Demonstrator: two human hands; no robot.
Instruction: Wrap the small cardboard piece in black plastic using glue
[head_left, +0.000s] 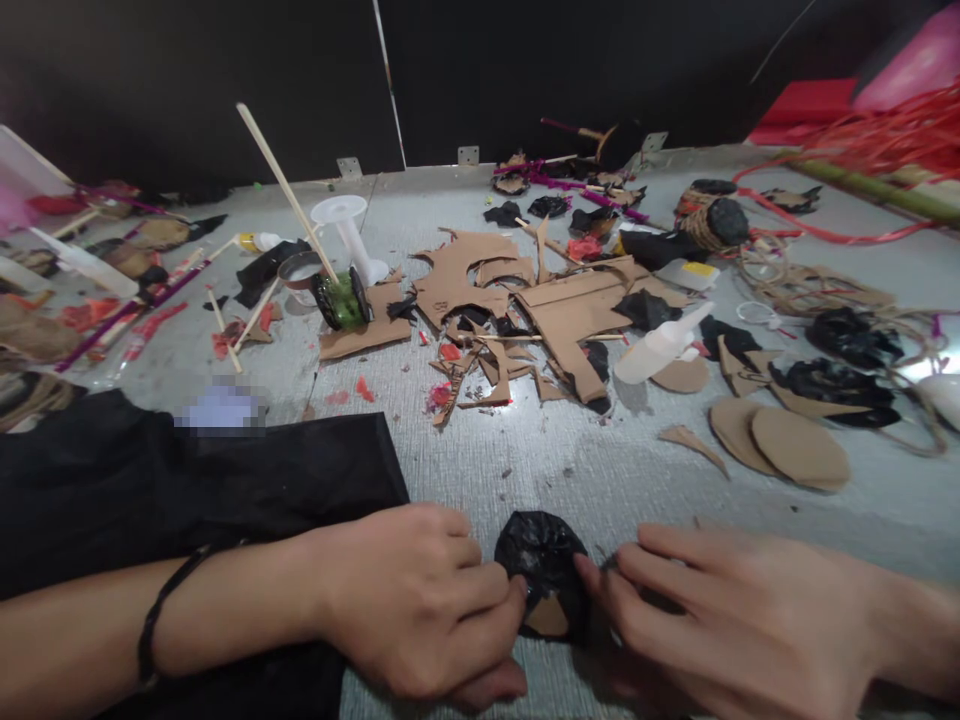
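A round cardboard disc covered in crinkled black plastic [541, 545] lies on the grey table at the front, between my hands. A small patch of bare brown cardboard [548, 614] shows near its lower edge. My left hand [424, 600] is closed, its fingers curled and the tips of thumb and forefinger on the disc's left edge. From the other side, my right hand [739, 610] pinches the right edge, its fingers bent inward. Part of the right hand's thumb is hidden below. A black cloth [300, 470] lies under my left forearm.
Cut cardboard scraps [465, 280] cover the middle. A white glue bottle [660, 350] lies right of them, near cardboard ovals [799, 447]. A stick stands in a green spool-like piece [341, 300] beside a white spool [349, 235]. Red plastic strips [892, 140] lie far right.
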